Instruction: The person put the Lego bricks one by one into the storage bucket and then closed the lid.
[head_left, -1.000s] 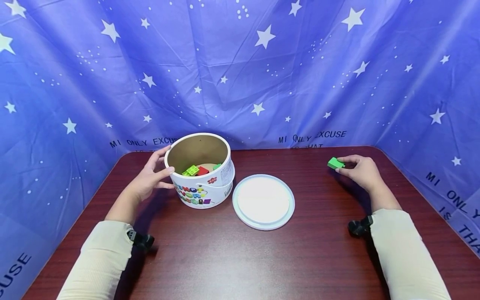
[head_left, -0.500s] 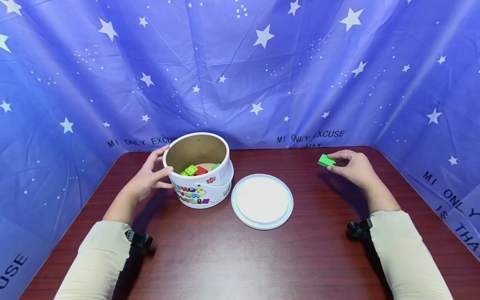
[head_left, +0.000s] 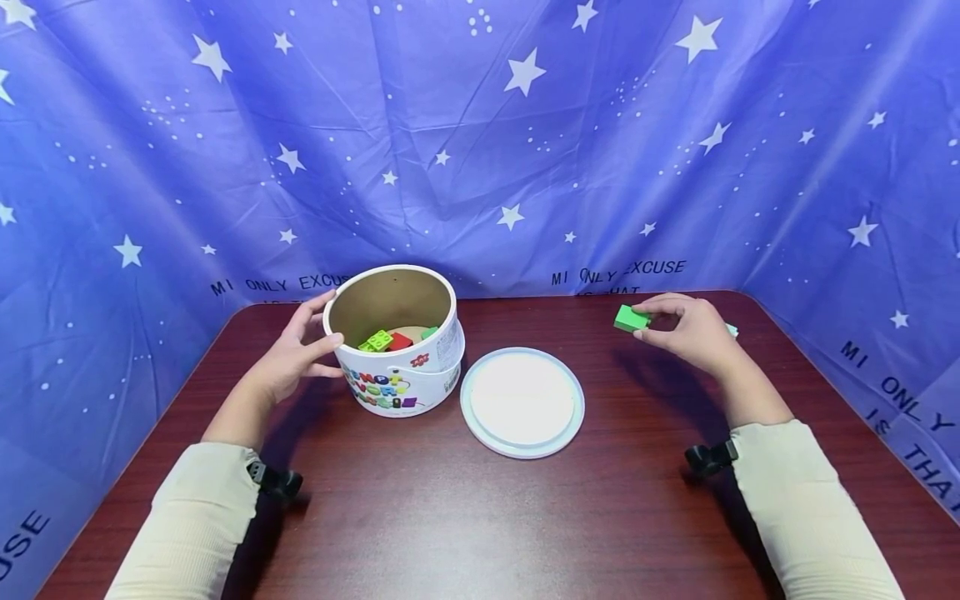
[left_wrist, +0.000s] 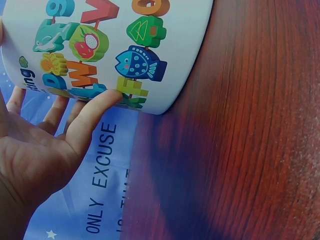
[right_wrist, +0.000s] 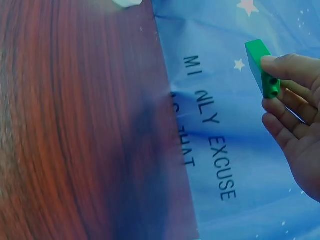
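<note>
A white bucket (head_left: 401, 387) with colourful printed letters stands open at the left of the table in the head view. Inside it lie a lime-green brick (head_left: 380, 340), a red brick (head_left: 401, 342) and part of a green brick (head_left: 429, 332). My left hand (head_left: 295, 352) holds the bucket's left side, thumb at the front near the rim and fingers spread round the wall. In the left wrist view the thumb lies against the printed wall (left_wrist: 142, 65). On the right, my right hand (head_left: 693, 332) pinches a bright green toy brick (head_left: 632, 318) between thumb and fingers, raised over the table.
A round white lid (head_left: 522, 402) lies flat just right of the bucket. Behind the right hand a small pale teal thing (head_left: 732, 331) peeks out, mostly hidden. A blue star-printed curtain (head_left: 480, 150) borders the dark red wooden table (head_left: 480, 517) at the back and sides.
My right hand has carried the green brick leftward, and the pale teal thing has come into sight behind it. The left hand keeps its hold on the bucket.
</note>
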